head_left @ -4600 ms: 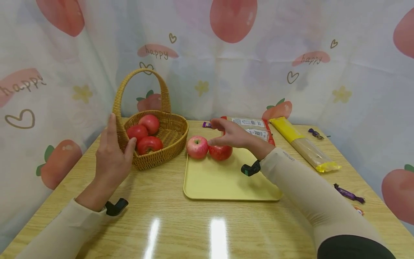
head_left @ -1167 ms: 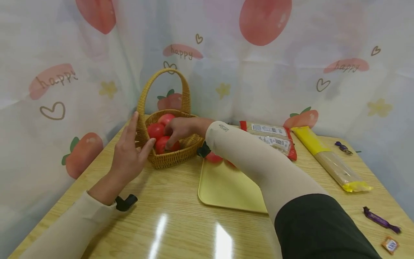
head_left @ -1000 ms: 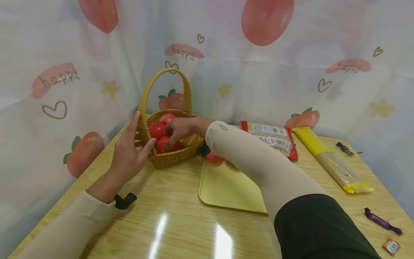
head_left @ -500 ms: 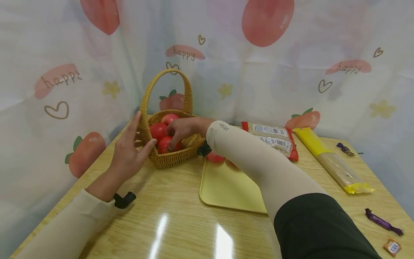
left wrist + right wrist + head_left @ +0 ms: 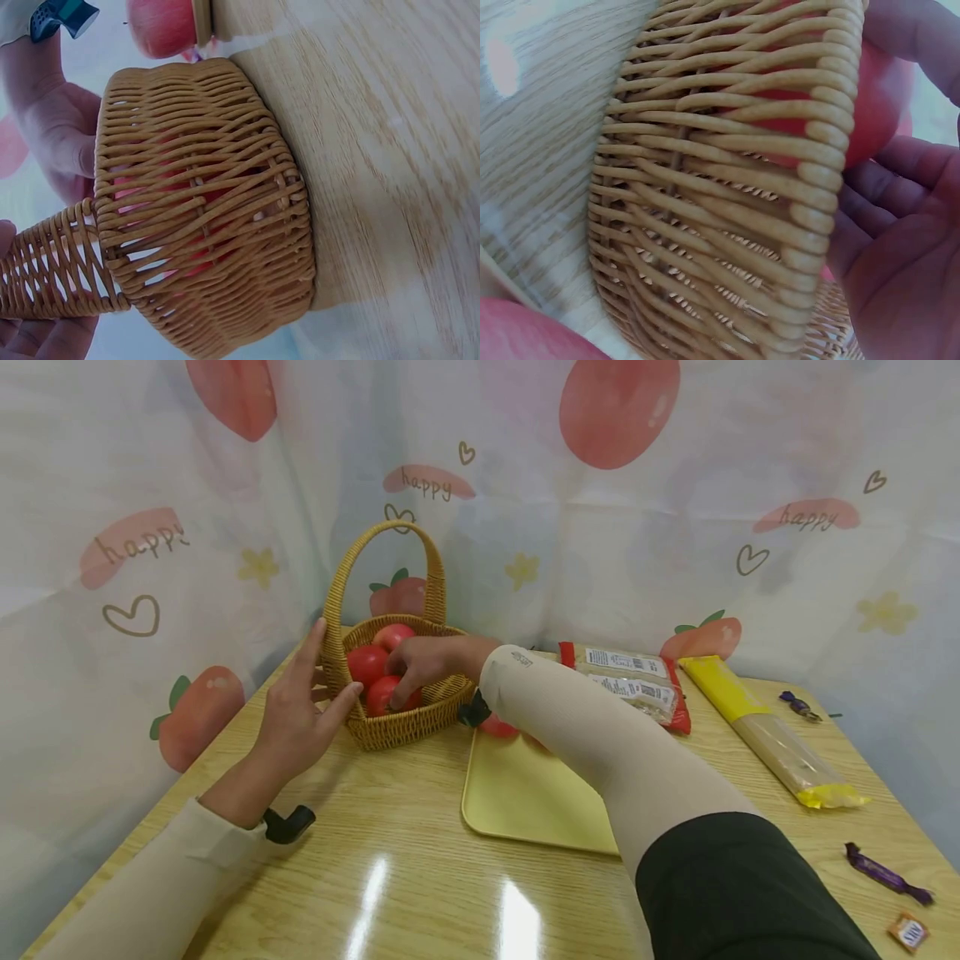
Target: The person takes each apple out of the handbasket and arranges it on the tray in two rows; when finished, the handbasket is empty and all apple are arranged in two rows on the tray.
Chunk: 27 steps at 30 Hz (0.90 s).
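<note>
A wicker basket (image 5: 412,727) with a tall arched handle holds three red apples. My left hand (image 5: 300,718) is at its left side, with the handle's base between thumb and fingers; the left wrist view shows fingers (image 5: 45,339) behind the handle. My right hand (image 5: 431,660) reaches inside over the rim and grips the front apple (image 5: 381,696) between thumb and fingers. Touching that one are the left apple (image 5: 367,664) and, farther back, a pinker apple (image 5: 393,635). Through the weave in the right wrist view, the gripped apple (image 5: 877,105) shows beside my palm.
A yellow tray (image 5: 525,802) lies right of the basket, with an apple (image 5: 497,727) near its back left corner and another mostly hidden by my right arm. Red-ended packets (image 5: 626,672), a long yellow packet (image 5: 772,735) and wrapped candies (image 5: 888,872) lie to the right.
Over several seconds my right hand went left from above the tray's apples into the basket and took hold of the front apple. During the last second almost nothing has moved.
</note>
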Tool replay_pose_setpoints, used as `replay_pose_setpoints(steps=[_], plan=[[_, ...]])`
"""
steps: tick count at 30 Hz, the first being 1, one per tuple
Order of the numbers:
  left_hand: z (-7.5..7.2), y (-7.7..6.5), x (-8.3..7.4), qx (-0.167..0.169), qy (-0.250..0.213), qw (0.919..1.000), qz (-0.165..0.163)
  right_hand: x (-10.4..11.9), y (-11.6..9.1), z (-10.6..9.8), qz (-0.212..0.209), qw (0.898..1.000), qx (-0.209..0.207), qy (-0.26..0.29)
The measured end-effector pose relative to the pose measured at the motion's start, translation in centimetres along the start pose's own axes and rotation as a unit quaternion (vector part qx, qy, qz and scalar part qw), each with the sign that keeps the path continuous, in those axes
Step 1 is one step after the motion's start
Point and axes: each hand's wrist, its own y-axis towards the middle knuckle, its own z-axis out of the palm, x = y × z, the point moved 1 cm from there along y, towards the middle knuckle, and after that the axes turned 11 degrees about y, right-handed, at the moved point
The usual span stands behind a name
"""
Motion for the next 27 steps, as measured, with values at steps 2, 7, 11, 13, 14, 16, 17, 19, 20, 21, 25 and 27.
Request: replay_pose_setpoints(steps=[2,7,11,13,14,16,17,19,20,21,25,27], plan=[[0.0,0.0,0.0,-0.001,0.001,1.0000,0.002,-0.2,-0.1,0.0,-0.007,1.000,-0.009,-0.004],[0.1,0.0,0.0,-0.005,0.002,0.9999,0.010,-0.6,-0.7,-0.5,-0.015,0.999,-0.034,0.001],[0.1,-0.1,0.0,-0.006,0.003,0.9999,0.011,-0.7,-1.4,-0.9,-0.012,0.999,-0.045,-0.002],[0.1,-0.1,0.0,-0.007,0.005,0.9999,0.012,-0.6,-1.8,-1.1,-0.016,0.999,-0.052,-0.008],[0.1,0.0,0.0,-0.008,0.005,0.9999,0.013,-0.6,-2.0,-1.2,-0.019,0.998,-0.057,-0.008],[0.1,0.0,0.0,-0.008,0.007,0.9998,0.015,-0.6,-2.4,-1.4,-0.027,0.997,-0.070,-0.010],[0.1,0.0,0.0,-0.008,0.007,0.9998,0.016,-0.6,-2.5,-1.5,-0.031,0.997,-0.076,-0.006],[0.1,0.0,0.0,-0.008,0.009,0.9998,0.018,-0.7,-2.9,-1.6,-0.037,0.995,-0.089,0.000],[0.1,0.0,0.0,-0.008,0.009,0.9998,0.018,-0.8,-3.0,-1.6,-0.040,0.995,-0.094,0.004],[0.1,0.0,0.0,-0.008,0.010,0.9998,0.018,-1.0,-3.1,-1.6,-0.042,0.994,-0.099,0.009],[0.1,-0.1,0.0,-0.009,0.010,0.9997,0.019,-1.6,-3.6,-1.7,-0.048,0.991,-0.118,0.042],[0.1,-0.1,0.0,-0.010,0.010,0.9997,0.020,-1.9,-4.0,-1.7,-0.045,0.988,-0.126,0.072]])
